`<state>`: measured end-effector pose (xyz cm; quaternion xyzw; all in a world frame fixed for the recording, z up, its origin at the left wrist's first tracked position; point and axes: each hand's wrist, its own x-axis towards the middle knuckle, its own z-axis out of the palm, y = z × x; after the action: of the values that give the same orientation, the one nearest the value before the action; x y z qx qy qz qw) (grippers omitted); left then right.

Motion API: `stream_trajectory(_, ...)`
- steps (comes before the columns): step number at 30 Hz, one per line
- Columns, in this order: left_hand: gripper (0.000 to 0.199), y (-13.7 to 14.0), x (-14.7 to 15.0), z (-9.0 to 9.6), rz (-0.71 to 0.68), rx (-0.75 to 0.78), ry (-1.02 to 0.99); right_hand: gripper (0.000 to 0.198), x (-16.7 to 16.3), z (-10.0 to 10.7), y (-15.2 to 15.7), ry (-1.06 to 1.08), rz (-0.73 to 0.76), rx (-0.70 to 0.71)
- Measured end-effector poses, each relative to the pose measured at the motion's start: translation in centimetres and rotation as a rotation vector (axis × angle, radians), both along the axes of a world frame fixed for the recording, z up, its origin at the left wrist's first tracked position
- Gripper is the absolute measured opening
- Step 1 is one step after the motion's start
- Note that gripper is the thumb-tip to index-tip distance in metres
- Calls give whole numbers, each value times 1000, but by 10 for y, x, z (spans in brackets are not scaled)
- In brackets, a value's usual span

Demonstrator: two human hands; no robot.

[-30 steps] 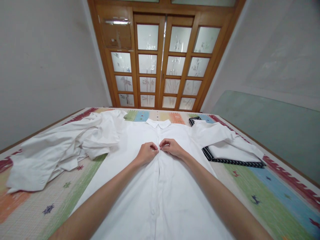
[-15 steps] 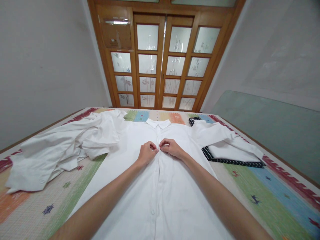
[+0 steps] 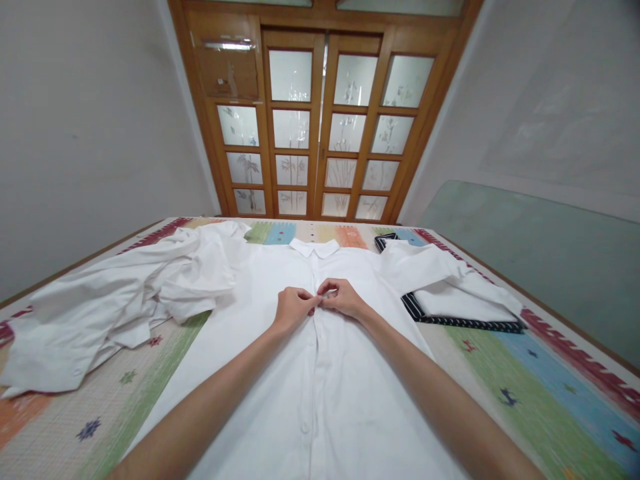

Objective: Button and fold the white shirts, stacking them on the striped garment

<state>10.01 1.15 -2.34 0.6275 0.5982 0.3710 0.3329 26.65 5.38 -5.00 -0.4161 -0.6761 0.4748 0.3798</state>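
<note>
A white collared shirt point(image 3: 350, 380) lies front up and spread out, its collar point(image 3: 314, 249) pointing away from me. My left hand point(image 3: 296, 308) pinches the front placket at chest height, its fingertips closed on the cloth. Opposite it, my right hand point(image 3: 343, 298) pinches the same spot, so the fingertips of both hands meet at the shirt's middle line. The fingers hide whatever button or buttonhole is between them. Lower on the placket a white button point(image 3: 305, 427) shows.
Rumpled white cloth point(image 3: 115, 300) lies to the left. On the right, a folded white garment with black patterned trim point(image 3: 465, 324) sits partly under the shirt's sleeve. A colourful patterned cloth point(image 3: 500, 393) covers the table. Wooden glass-paned doors point(image 3: 320, 127) stand beyond.
My left fingertips have come in closer, and now touch the right ones at the placket. The whole view has shifted slightly; the shirt lies as before.
</note>
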Motion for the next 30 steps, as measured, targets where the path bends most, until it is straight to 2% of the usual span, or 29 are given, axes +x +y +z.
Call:
stream_trajectory(12,13,6,7,-4,15,100,244,15,1,1,1,20,1,2)
stream_trajectory(30,15,4,3,-10,32,100,142,17,1,-5,3,-39,-29,55)
